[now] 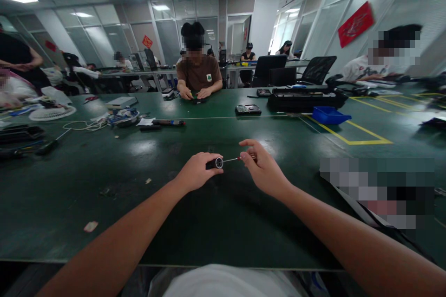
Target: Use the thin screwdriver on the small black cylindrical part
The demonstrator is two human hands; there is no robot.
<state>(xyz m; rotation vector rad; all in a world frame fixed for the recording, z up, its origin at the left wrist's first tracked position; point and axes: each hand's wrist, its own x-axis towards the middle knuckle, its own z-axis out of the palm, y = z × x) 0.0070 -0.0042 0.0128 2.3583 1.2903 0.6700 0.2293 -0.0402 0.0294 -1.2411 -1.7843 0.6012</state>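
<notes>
My left hand [198, 171] is closed around a short black cylindrical part [211, 164] with a silver ring at its end, which faces right. My fingers hide most of its body. In my right hand [259, 167] is a thin screwdriver [230, 160], gripped between thumb and fingers, with the index finger raised. Its metal shaft points left, and the tip meets or lies very close to the ringed end; I cannot tell which. Both hands are above the green table [223, 232], near its middle.
A hard drive [248, 110] lies beyond my hands, and a blue tray [330, 115] stands to the right. Farther left are a pen-like tool [170, 122], tangled cables [121, 118] and a white round grille [52, 112]. Across the table a co-worker [199, 74] handles a small dark object.
</notes>
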